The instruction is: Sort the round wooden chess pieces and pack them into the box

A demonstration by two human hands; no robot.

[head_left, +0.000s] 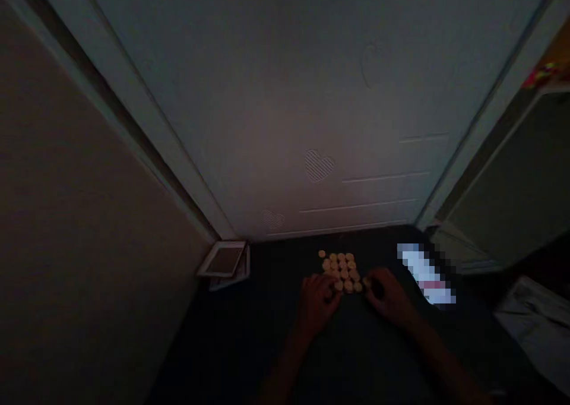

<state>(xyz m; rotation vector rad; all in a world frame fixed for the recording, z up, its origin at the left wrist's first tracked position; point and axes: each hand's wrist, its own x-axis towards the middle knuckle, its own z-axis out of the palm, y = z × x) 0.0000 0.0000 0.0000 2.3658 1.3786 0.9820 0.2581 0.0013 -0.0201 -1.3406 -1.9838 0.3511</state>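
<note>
Small round yellowish discs (344, 265), which look like coins, lie close together in rows on a dark surface. One more disc (322, 254) sits slightly apart at the far left corner of the group. My left hand (317, 301) is at the near left of the rows, its fingers curled and thumb and forefinger closed around a disc (339, 286) at the row's end. On the right side, my right hand (386, 292) pinches another disc (366, 281) between thumb and fingertips, beside the group. Dim light blurs the finger details.
Stacked frame-like flat items (222, 259) lie at the left back corner of the dark tabletop (276, 256). A bright, pixelated oblong object (427, 274) is to the right. Behind stands a pale panel (267, 126) with heart patterns; a wall (80, 244) borders the left.
</note>
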